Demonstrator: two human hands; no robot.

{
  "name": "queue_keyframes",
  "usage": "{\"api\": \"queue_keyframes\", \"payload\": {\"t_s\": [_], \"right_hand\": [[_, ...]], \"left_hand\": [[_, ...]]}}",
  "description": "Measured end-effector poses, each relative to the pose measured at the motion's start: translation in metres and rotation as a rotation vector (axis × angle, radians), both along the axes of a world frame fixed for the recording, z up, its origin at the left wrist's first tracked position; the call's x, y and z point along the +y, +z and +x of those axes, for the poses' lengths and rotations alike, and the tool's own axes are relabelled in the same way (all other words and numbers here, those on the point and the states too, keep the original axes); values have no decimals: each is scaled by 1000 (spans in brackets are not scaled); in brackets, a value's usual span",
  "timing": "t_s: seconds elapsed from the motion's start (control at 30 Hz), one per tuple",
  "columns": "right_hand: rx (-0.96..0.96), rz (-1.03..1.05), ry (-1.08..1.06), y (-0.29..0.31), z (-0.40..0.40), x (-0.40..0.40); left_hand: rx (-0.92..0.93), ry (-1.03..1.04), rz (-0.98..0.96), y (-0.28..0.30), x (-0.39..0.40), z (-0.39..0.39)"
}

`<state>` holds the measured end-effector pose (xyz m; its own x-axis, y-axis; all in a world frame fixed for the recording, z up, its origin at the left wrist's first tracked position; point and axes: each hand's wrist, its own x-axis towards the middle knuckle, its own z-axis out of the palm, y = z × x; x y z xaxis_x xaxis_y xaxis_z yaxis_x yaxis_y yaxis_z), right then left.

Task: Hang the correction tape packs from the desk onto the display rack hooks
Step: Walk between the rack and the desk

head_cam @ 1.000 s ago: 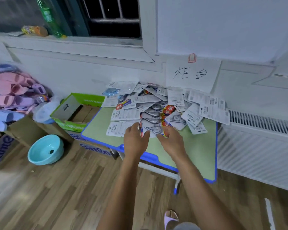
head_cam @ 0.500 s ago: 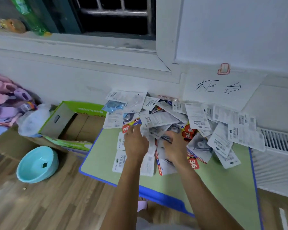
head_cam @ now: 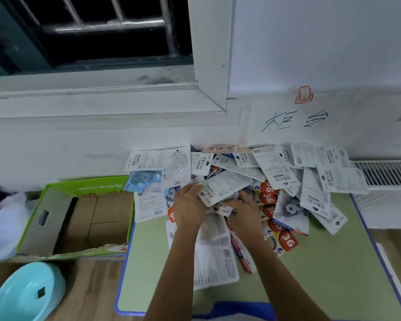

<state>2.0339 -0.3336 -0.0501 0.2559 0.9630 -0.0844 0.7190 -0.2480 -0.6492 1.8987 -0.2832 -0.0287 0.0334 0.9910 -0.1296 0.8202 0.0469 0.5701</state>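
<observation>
Now deeper in the pile than a second ago: left hand point(head_cam: 188, 208) and right hand point(head_cam: 243, 213) gathering correction tape packs point(head_cam: 225, 186) off worktop point(head_cam: 322, 269), grip closure hidden; nothing hung yet

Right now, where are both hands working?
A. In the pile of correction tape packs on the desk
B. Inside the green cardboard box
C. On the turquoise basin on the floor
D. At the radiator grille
A: the left hand and right hand are both buried among the correction tape packs heaped on the green desk, with a white pack lying between them.
</observation>
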Motion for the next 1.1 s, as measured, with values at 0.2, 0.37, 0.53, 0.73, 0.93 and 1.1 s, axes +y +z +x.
{"api": "queue_keyframes", "payload": {"t_s": [0.2,0.37,0.53,0.73,0.93,1.1], "right_hand": [[232,177,-69,10,12,2],[262,352,-158,47,26,-6],[640,489,-417,88,45,-25],[732,600,-676,103,69,-64],[608,667,-925,112,104,-121],[490,751,-1093,116,133,-206]], "left_hand": [[-262,38,195,23,18,-3],[-663,15,219,52,23,8],[-924,71,195,70,21,30],[-951,-85,-12,73,-5,76],[-904,-339,-133,85,-46,134],[-893,-600,-208,96,-114,189]]}}
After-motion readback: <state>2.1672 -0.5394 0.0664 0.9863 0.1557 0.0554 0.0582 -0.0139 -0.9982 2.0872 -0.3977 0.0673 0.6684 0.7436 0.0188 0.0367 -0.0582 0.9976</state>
